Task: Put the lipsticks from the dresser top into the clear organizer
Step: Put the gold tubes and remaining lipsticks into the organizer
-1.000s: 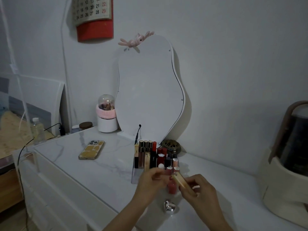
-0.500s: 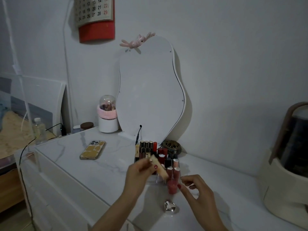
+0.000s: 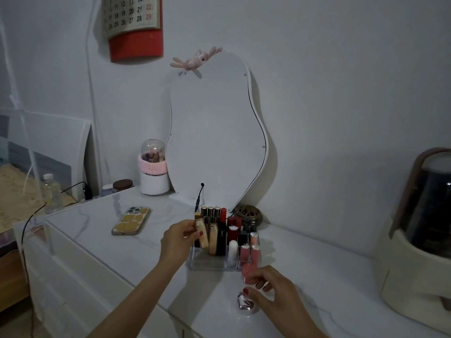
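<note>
The clear organizer (image 3: pixel 207 263) stands on the white dresser top (image 3: pixel 102 223), holding several upright lipsticks. My left hand (image 3: pixel 177 240) grips a gold lipstick (image 3: pixel 203 234) and holds it upright at the organizer's left compartments, its lower end down among the other tubes. My right hand (image 3: pixel 271 292) is on the dresser just in front of the organizer, fingers closed around a pink lip gloss (image 3: pixel 249 273) that stands upright there. A silver heart-shaped lipstick (image 3: pixel 245 304) lies on the dresser right below my right thumb.
A phone (image 3: pixel 131 220) in a yellow case lies to the left. A wavy mirror (image 3: pixel 214 132) leans on the wall behind the organizer, with a brass dish (image 3: pixel 249 213) beside it. A domed white jar (image 3: pixel 153 172) stands at the back left; a large cream case (image 3: pixel 419 240) at the right.
My left hand took the gold lipstick from my right hand and carried it up to the organizer's left side. My right hand dropped to the pink lip gloss and closed on it.
</note>
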